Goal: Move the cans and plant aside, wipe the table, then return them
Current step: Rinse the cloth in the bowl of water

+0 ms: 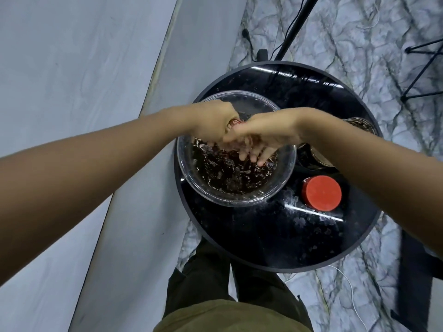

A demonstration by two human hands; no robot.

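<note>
Bowl (236,149) on table (275,236), jar (321,192) right.

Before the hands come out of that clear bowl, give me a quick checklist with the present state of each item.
1. Left hand grips something reddish: ok, but the item cannot be identified.
2. Right hand fingers inside the glass bowl: ok.
3. Bowl fully on the round black table: ok.
4. Red-lidded can upright, apart from bowl: ok.
5. Table wiped: not ok, white smears near the can.

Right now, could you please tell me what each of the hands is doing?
Left hand: curled round something reddish over the bowl.
Right hand: open, fingers down in the bowl.
</note>
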